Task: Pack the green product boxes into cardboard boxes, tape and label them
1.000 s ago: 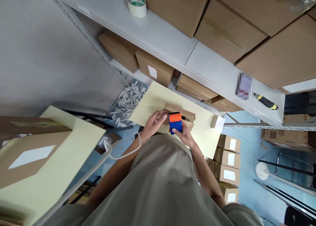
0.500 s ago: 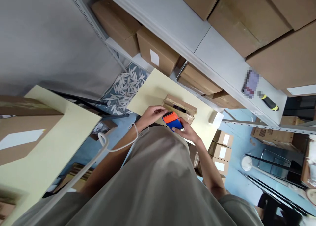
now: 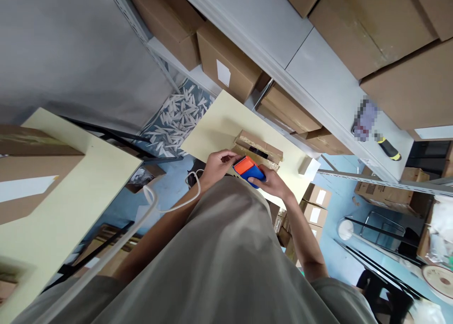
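My right hand is wrapped around the blue part of an orange-and-blue handheld device, with the thumb on top. The device's exact kind does not show. At its dark left end, my left hand has thumb and fingers closed in a pinch; what lies between the fingertips is too small to make out. Just beyond both hands, a taped cardboard box with a black strip on it rests on the pale yellow table. A white cord runs along my left forearm.
Shelving with cardboard boxes rises beyond the table; a yellow-and-black handled tool lies on it. A small white box sits at the table's right end. White strips litter the floor. Another table stands left, stacked boxes right.
The device has turned slightly and shifted a little up and right in view, together with my right hand. My left hand stays at its end. The camera view has tilted slightly.
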`<state>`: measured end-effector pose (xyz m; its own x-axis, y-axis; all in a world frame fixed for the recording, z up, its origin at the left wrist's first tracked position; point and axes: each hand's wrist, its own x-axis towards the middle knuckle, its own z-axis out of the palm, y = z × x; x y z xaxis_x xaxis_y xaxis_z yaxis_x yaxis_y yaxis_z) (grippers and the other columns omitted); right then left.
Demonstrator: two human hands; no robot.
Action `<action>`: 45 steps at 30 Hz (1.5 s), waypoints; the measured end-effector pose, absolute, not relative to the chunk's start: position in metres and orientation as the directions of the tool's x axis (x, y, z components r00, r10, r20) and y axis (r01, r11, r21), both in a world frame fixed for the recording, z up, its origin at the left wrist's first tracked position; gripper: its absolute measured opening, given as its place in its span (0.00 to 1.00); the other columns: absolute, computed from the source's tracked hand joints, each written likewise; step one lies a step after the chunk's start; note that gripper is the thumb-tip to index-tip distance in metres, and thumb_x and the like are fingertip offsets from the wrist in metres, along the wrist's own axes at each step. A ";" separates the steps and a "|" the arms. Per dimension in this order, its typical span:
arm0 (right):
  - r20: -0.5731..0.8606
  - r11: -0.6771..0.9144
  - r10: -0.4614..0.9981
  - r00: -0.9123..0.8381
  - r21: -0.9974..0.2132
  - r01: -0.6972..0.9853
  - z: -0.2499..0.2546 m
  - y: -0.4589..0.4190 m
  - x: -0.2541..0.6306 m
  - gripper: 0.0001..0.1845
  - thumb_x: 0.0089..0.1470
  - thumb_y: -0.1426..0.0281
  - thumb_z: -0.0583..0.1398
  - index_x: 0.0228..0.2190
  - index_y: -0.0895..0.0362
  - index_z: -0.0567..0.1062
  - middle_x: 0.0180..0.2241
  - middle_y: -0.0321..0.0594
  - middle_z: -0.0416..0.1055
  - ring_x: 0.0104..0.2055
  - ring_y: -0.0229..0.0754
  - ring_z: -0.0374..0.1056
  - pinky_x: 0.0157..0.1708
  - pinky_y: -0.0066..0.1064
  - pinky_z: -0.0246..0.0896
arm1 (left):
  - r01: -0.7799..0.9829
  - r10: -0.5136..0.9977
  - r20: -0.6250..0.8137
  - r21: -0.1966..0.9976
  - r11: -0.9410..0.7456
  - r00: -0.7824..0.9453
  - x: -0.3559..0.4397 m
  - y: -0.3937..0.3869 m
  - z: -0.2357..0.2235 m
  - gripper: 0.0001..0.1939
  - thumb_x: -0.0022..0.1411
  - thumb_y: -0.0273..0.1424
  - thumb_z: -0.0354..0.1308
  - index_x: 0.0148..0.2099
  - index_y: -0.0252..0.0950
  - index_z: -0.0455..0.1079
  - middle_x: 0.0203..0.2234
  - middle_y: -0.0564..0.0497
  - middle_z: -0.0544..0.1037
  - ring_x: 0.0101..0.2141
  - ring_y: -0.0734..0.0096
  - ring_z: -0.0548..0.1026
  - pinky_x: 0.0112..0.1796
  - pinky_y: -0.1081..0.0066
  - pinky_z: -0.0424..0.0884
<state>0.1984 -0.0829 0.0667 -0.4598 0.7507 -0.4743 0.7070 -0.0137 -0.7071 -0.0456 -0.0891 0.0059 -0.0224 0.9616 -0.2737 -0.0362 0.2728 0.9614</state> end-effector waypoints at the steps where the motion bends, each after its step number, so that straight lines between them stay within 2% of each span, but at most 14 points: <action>1: -0.490 -0.003 0.731 -0.475 -0.698 0.716 0.073 -0.081 0.199 0.29 0.66 0.38 0.61 0.41 0.53 0.73 0.33 0.38 0.76 0.33 0.45 0.71 0.33 0.36 0.63 | -0.032 0.960 -0.270 0.963 0.268 -0.074 -0.044 -0.092 0.008 0.23 0.60 0.55 0.71 0.36 0.38 0.85 0.31 0.48 0.86 0.33 0.64 0.79 0.36 0.66 0.76; 6: -0.580 0.048 0.653 -0.486 -0.609 0.792 0.104 -0.069 0.214 0.29 0.66 0.38 0.61 0.41 0.53 0.74 0.33 0.39 0.78 0.32 0.45 0.73 0.31 0.34 0.63 | -0.097 0.906 -0.263 0.965 0.245 -0.331 -0.059 -0.086 0.008 0.19 0.59 0.49 0.73 0.36 0.38 0.84 0.26 0.51 0.82 0.28 0.70 0.75 0.32 0.70 0.73; 9: -0.645 -0.015 0.620 -0.447 -0.579 0.815 0.121 -0.052 0.231 0.31 0.65 0.38 0.62 0.43 0.54 0.76 0.34 0.41 0.81 0.33 0.45 0.75 0.30 0.33 0.66 | -0.135 0.863 -0.260 0.965 0.224 -0.433 -0.077 -0.068 0.001 0.19 0.57 0.49 0.74 0.36 0.37 0.83 0.23 0.53 0.79 0.25 0.72 0.73 0.29 0.71 0.70; 12: -0.693 -0.102 0.572 -0.439 -0.591 0.800 0.135 -0.026 0.242 0.31 0.63 0.39 0.66 0.44 0.55 0.77 0.33 0.43 0.82 0.33 0.45 0.78 0.30 0.32 0.70 | -0.176 0.869 -0.288 0.956 0.235 -0.403 -0.082 -0.049 -0.008 0.20 0.56 0.49 0.75 0.35 0.37 0.81 0.23 0.53 0.78 0.25 0.72 0.75 0.28 0.72 0.71; 16: -0.725 -0.149 0.534 -0.436 -0.588 0.795 0.138 0.014 0.245 0.32 0.58 0.39 0.70 0.40 0.56 0.76 0.32 0.42 0.82 0.31 0.43 0.78 0.28 0.31 0.72 | -0.223 0.866 -0.320 0.942 0.250 -0.383 -0.071 -0.032 -0.020 0.19 0.58 0.49 0.74 0.36 0.37 0.80 0.24 0.53 0.78 0.26 0.73 0.74 0.28 0.72 0.70; 26: -0.785 -0.176 0.406 -0.468 -0.569 0.803 0.080 0.045 0.240 0.36 0.53 0.34 0.70 0.33 0.57 0.76 0.28 0.42 0.79 0.28 0.42 0.74 0.27 0.32 0.70 | -0.213 0.816 -0.424 0.905 0.367 -0.393 -0.065 -0.031 -0.062 0.17 0.59 0.46 0.72 0.35 0.36 0.78 0.25 0.52 0.77 0.27 0.71 0.74 0.31 0.70 0.69; 36: -0.814 -0.242 0.335 -0.475 -0.562 0.791 0.053 0.046 0.232 0.33 0.54 0.38 0.72 0.34 0.55 0.78 0.25 0.38 0.79 0.25 0.41 0.75 0.25 0.30 0.69 | -0.187 0.720 -0.591 0.803 0.565 -0.363 -0.052 -0.042 -0.122 0.19 0.56 0.50 0.70 0.34 0.37 0.78 0.25 0.51 0.78 0.27 0.70 0.75 0.31 0.69 0.68; 41: -0.778 -0.218 0.410 -0.477 -0.591 0.777 0.055 0.039 0.228 0.29 0.54 0.41 0.73 0.34 0.54 0.78 0.26 0.38 0.78 0.26 0.42 0.73 0.24 0.31 0.66 | -0.066 0.822 -0.512 0.856 0.513 -0.249 -0.040 -0.047 -0.135 0.25 0.59 0.56 0.65 0.36 0.37 0.79 0.30 0.47 0.82 0.31 0.68 0.76 0.36 0.68 0.71; 45: -0.773 -0.214 0.434 -0.462 -0.587 0.781 0.059 0.034 0.222 0.29 0.54 0.41 0.73 0.34 0.54 0.78 0.27 0.38 0.78 0.28 0.43 0.72 0.25 0.33 0.66 | 0.204 0.902 -0.404 0.880 0.429 -0.154 -0.052 -0.046 -0.138 0.23 0.67 0.53 0.60 0.42 0.37 0.81 0.36 0.44 0.84 0.35 0.63 0.79 0.41 0.66 0.72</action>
